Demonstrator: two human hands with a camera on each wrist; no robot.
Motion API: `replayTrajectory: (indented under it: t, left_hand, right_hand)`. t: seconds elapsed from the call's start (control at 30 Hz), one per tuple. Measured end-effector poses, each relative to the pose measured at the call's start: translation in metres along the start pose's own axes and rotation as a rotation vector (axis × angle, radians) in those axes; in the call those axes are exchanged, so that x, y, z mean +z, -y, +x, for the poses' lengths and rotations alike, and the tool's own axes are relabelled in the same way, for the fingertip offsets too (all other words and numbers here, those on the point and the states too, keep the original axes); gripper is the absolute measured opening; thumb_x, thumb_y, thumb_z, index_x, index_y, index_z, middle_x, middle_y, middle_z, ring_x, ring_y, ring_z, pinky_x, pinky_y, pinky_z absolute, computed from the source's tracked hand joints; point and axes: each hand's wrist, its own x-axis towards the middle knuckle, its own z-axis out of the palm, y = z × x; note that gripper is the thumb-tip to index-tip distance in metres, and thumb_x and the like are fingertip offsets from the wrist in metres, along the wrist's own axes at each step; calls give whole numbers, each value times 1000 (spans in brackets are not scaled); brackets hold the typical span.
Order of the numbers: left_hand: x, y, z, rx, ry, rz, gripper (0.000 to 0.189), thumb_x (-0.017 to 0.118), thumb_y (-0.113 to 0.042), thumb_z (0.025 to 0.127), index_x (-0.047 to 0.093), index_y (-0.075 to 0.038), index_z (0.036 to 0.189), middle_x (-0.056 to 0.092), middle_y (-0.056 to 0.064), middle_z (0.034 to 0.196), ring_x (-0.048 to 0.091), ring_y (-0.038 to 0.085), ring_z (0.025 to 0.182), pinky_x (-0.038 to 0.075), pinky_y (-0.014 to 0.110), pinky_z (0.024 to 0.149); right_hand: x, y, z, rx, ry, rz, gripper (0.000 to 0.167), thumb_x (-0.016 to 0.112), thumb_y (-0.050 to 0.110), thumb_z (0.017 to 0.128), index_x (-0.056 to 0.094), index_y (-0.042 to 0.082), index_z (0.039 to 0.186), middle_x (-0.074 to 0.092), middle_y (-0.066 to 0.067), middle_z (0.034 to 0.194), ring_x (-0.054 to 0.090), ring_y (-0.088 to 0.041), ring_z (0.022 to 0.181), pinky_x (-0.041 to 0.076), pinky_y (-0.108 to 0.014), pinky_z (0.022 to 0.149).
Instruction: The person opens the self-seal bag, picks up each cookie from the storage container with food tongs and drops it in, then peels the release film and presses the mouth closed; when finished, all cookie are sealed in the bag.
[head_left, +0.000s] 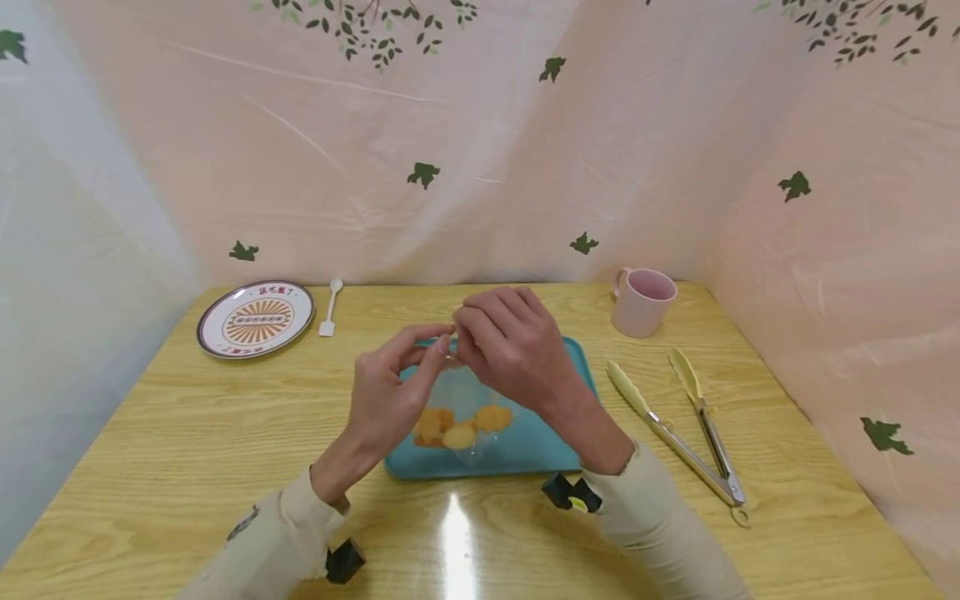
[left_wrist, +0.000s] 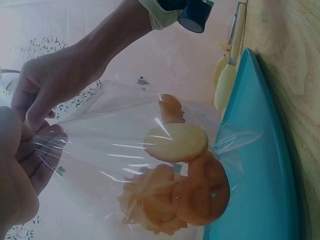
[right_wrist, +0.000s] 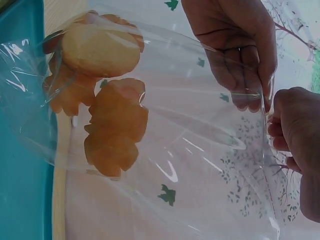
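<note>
Above the blue tray, a clear plastic bag hangs upright from both hands. My left hand pinches its top edge between thumb and fingers. Close beside it, my right hand pinches the same edge with curled fingers. Low in the bag lie several bread-like or cookie-like pieces. One is a pale smooth oval piece; another is a round brown piece. Frilly-edged orange-brown pieces lie against them. The bag's bottom corner overlaps the tray in the left wrist view.
Back left on the wooden table are a patterned plate and a small white spoon. A pink mug stands back right. Spread metal tongs with yellowish tips lie right of the tray. A leaf-patterned curtain closes off the back.
</note>
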Motion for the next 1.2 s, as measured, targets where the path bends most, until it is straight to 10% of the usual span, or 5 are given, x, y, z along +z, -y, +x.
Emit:
replayTrajectory:
  t: [0.6,1.2]
  left_hand:
    - [-2,-3,-1,-83,-8,-9,5,67,5,98,69,3,102,78,5,80,77,19,76,18,21,37]
    - [-16,3,-3,-32,-86,-5,9,63,7,99,69,3,106,78,10,83,77,27,72,15,21,31]
  right_hand:
    - [-2,-6,-2,116,-51,71,14,57,4,99,65,-2,90,66,-15,87,62,-32,79,55,-45,72]
    - [-25,-36,-33,430,-84,249,4,59,-1,95,62,-4,94,61,-15,88,56,-31,81,50,-40,74]
